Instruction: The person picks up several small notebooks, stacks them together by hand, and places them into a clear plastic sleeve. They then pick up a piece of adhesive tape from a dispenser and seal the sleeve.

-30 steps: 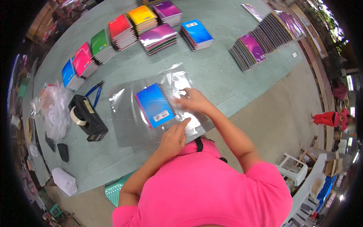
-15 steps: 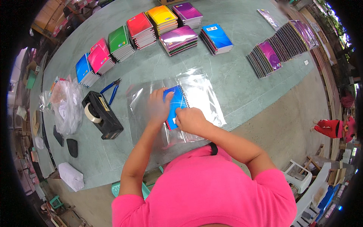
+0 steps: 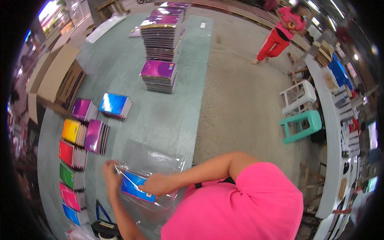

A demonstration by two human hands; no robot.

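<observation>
A blue spiral notebook lies flat on a clear plastic sheet, close to the person's body at the near part of the green-grey desk. The sheet spreads out beyond the notebook on several sides, and a bright, slanting line of glare crosses the cover. The left hand is at the upper left corner of the notebook, by the plastic; it is blurred, so I cannot tell whether its fingers are wide or gripping the film. The right hand reaches in from the right with its fingers curled close together, the tips over the notebook cover at the plastic; I cannot tell whether they pinch it or only press

Along the left of the desk runs a row of notebook stacks: blue, pink, green, red and yellow, with purple and blue ones near its far end. Farther off stand tall piles of purple notebooks, and an open cardboard box is at the left. Blue-handled pliers lie next to a black tape dispenser. Across the floor, another person stands beyond a white stool and a teal stool
</observation>
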